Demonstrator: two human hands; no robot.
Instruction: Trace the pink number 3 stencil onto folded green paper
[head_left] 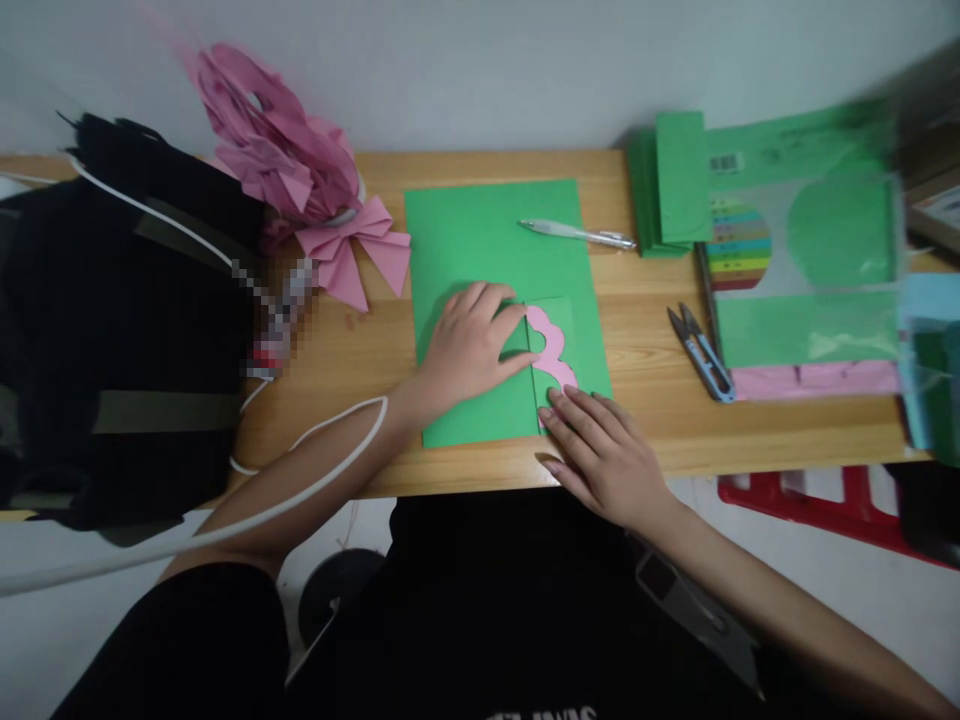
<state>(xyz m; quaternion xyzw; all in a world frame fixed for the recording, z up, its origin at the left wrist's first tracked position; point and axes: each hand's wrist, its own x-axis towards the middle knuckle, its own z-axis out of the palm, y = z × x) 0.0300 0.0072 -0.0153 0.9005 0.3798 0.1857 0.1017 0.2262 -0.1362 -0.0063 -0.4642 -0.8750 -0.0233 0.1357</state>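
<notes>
A large green sheet of paper (484, 230) lies on the wooden table, with a smaller green paper piece (559, 312) on its lower right part. On that smaller piece rests a pink paper cutout (553, 345) with a wavy, scalloped edge. My left hand (476, 340) lies over the green paper, fingers spread, with thumb and index finger touching the cutout's left side. My right hand (604, 450) presses its outstretched fingertips on the cutout's lower end, which they partly hide. A silver pen (577, 234) lies across the top right of the large sheet.
Blue-handled thread snips (703, 355) lie at the right beside a pack of coloured paper (806, 240). Green paper strips (679, 185) are stacked behind. Pink paper bows (352, 250) and a black bag (127, 330) stand at the left. A white cable (300, 510) crosses my left arm.
</notes>
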